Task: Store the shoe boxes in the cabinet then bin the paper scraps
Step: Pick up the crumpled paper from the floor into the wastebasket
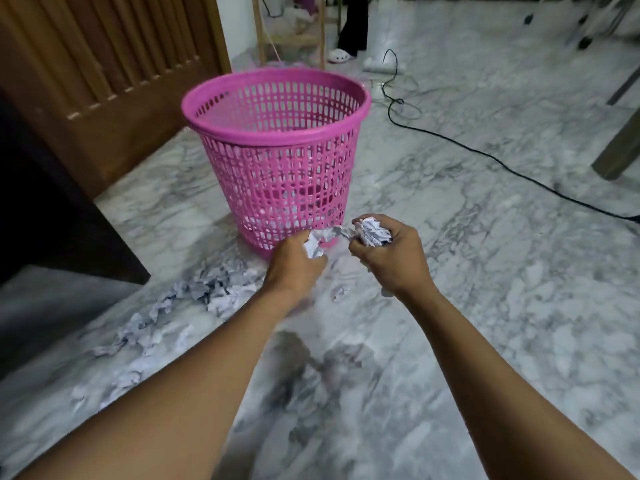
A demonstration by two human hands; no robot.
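Note:
A pink lattice waste basket [277, 129] stands upright on the marble floor just beyond my hands. My left hand [294, 263] grips a crumpled white paper scrap [317, 244] in front of the basket's base. My right hand [388, 258] holds a bigger crumpled paper ball [372, 231] beside it. The two hands are close together, and a strip of paper seems to run between them. Several more paper scraps [207, 292] lie scattered on the floor to the lower left. No shoe box is in view.
A wooden slatted cabinet door [104, 57] stands at the left, with a dark cabinet edge [45, 202] nearer me. A black cable [485, 157] crosses the floor at the right. A person's leg and white shoe [341, 55] stand at the back, beside a wooden rack.

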